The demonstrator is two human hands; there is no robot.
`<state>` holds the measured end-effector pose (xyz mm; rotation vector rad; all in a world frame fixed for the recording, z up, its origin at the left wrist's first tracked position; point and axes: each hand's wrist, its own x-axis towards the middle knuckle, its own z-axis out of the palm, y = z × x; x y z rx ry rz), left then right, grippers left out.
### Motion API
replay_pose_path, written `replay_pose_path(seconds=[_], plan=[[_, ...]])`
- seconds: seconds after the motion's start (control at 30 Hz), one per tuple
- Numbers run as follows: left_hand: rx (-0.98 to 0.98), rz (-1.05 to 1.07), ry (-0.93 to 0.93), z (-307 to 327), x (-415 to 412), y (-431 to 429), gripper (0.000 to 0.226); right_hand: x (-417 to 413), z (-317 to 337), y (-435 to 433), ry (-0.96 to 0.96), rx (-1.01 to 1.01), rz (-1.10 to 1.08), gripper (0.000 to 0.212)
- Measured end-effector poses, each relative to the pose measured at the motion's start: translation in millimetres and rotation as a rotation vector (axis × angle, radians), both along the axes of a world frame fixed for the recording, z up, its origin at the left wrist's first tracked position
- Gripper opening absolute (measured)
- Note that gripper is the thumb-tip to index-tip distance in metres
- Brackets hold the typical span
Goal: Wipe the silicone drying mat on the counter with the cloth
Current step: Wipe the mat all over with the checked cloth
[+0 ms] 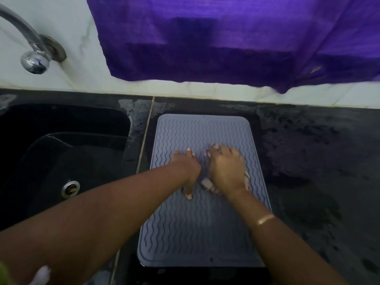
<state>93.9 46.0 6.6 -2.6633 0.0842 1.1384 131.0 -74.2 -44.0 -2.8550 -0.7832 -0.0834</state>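
Observation:
A grey silicone drying mat (197, 229) with wavy ridges lies on the dark counter, just right of the sink. My right hand (226, 167) presses down on the mat's middle, closed over a pale cloth (207, 184) that shows only as small bits at the fingertips and beside the wrist. My left hand (186, 167) lies flat on the mat right beside it, fingers spread, thumb pointing toward me, holding nothing.
A black sink (61, 153) with a metal drain (70, 188) sits to the left. A chrome tap (33, 52) juts from the white wall. A purple cloth (236, 38) hangs over the wall behind. Wet dark counter (318, 161) stretches to the right.

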Motion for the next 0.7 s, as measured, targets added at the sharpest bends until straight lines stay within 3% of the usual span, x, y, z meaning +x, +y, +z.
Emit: replay_pose_path(seconds=[0.17,0.23,0.4,0.6,0.7], plan=[[0.044,0.004,0.011,2,1,-3,0.123,60,1,38,0.016,0.007,-0.064,0.043],[0.033,0.009,-0.002,3,-1,-3,0.123,55,4,36,0.037,-0.024,-0.07,0.043],[-0.02,0.085,-0.074,-3,-5,4,0.126,-6,10,-7,0.088,-0.175,0.152,0.062],[-0.087,0.197,-0.086,-7,-10,9,0.135,-91,9,-54,-0.068,-0.089,0.208,0.025],[-0.105,0.216,-0.091,-7,-13,10,0.133,-76,5,-51,-0.061,-0.029,0.219,0.031]])
